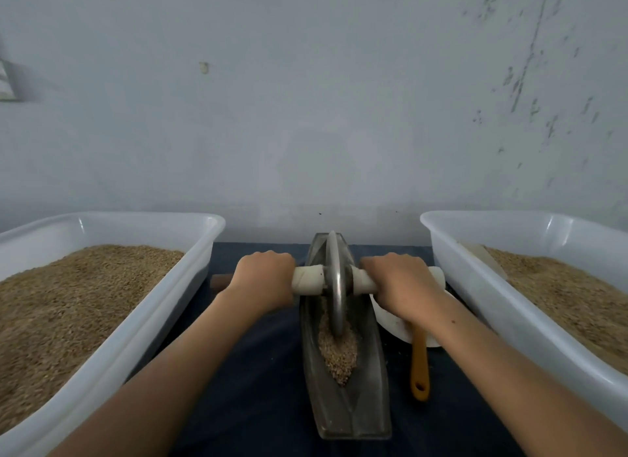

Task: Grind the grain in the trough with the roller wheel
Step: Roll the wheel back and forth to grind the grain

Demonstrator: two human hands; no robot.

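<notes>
Trough (353,405) rests on dark cloth (265,371), near wall (306,99).

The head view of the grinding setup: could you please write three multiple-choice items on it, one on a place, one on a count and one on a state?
1. Where does the yellow-handled utensil lie?
A. Right of the trough
B. Inside the left tub
C. On the wheel

2. How many white tubs of grain flank the trough?
A. One
B. Two
C. Four

3. How are the hands placed?
A. Both flat on the cloth
B. One scooping grain
C. Each gripping a handle end of the roller wheel

Answers: 1 A, it rests beside a white bowl there. 2 B, a left tub and a right tub. 3 C, the left hand and right hand curl round the wrapped axle.
</notes>
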